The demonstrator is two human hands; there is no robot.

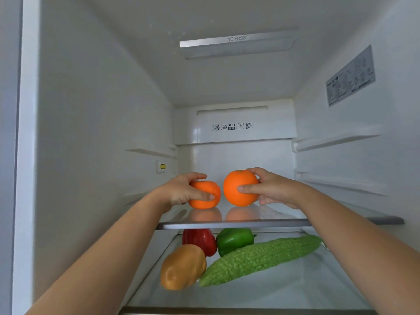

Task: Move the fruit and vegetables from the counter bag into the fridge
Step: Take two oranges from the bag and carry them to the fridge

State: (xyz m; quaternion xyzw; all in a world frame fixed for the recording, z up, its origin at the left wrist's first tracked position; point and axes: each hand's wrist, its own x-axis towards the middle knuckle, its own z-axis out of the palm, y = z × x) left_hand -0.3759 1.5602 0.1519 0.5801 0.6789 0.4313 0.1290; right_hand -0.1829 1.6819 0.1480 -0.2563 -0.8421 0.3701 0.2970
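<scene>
Both arms reach into the open fridge. My left hand (184,189) grips a flattish orange tangerine (205,197) resting on the upper glass shelf (227,222). My right hand (270,188) grips a rounder orange (238,188) just to its right, at or just above the same shelf; thumb and fingers curl round it. The two fruits sit a few centimetres apart. The counter bag is out of view.
On the lower glass shelf (295,289) lie a red pepper (201,241), a green pepper (234,239), a potato (181,267) and a long bitter gourd (261,258). White fridge walls with shelf rails close in left and right.
</scene>
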